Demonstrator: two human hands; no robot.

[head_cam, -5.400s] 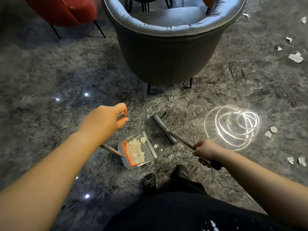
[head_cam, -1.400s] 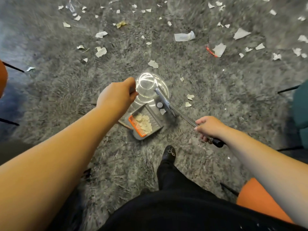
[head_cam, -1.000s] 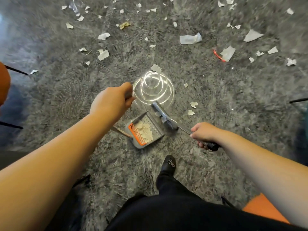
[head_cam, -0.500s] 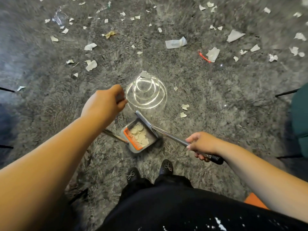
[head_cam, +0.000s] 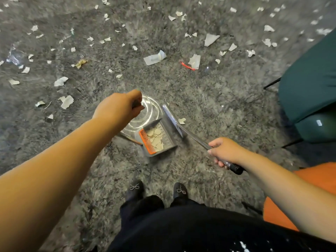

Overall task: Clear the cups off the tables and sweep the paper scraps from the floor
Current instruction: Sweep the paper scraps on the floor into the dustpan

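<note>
Two hands work here: my left hand [head_cam: 119, 108] has its grip closed on the dustpan [head_cam: 157, 138] handle, my right hand [head_cam: 224, 150] grips the broom [head_cam: 173, 120] handle. The broom head lies at the pan's 1 o'clock edge. Paper scraps [head_cam: 156, 138] sit inside the pan, and many more paper scraps litter the floor [head_cam: 209, 91] toward 12 o'clock.

A green chair [head_cam: 309, 77] is standing at the right edge, an orange chair [head_cam: 309, 180] is sitting nearer below it, and a ring-shaped glare [head_cam: 148, 113] is shining on the grey floor [head_cam: 218, 99].
</note>
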